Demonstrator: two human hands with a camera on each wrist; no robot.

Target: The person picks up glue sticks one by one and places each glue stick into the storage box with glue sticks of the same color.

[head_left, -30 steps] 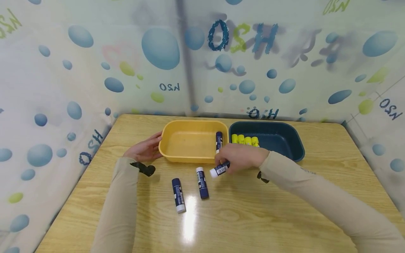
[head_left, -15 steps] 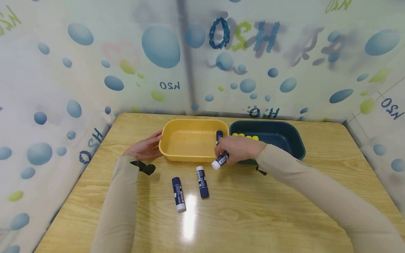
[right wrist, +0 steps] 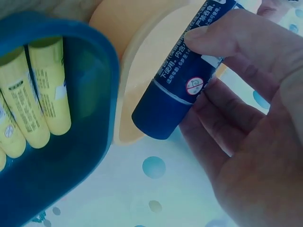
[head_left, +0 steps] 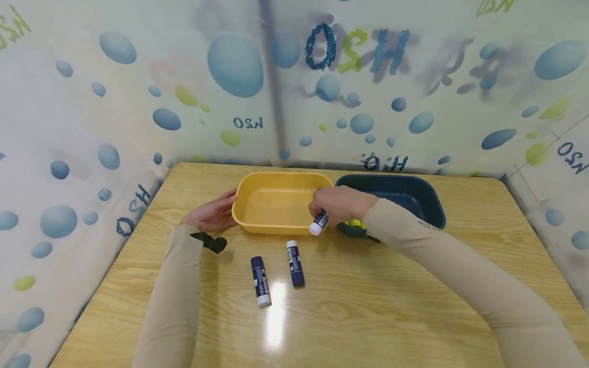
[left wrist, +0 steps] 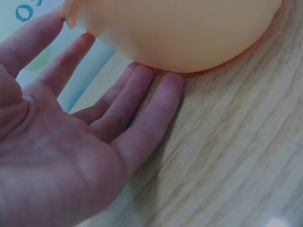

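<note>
The left hand [head_left: 212, 214] touches the left end of the yellow tray [head_left: 281, 230]; in the left wrist view its fairly straight fingertips rest against the tray's outer wall [left wrist: 180, 38]. Over the tray's right end, the right hand [head_left: 342, 203] pinches a dark blue glue stick [head_left: 319, 223] with a white cap, held tilted. The right wrist view shows the thumb and fingers round that glue stick [right wrist: 177, 90], beside the blue tray's rim [right wrist: 112, 61]. The blue glue stick inside the yellow tray is mostly hidden by the right hand.
Two blue glue sticks lie on the table, one [head_left: 261, 281] nearer the left arm, the other [head_left: 295, 263] below the yellow tray. Several yellow glue sticks [right wrist: 49, 85] lie in the dark blue tray [head_left: 440, 212] to the right. A patterned curtain [head_left: 294, 102] stands behind the table.
The right hand has moved away from the body with its glue stick, from in front of the yellow tray's right end to over its near rim. The left hand stays at the tray.
</note>
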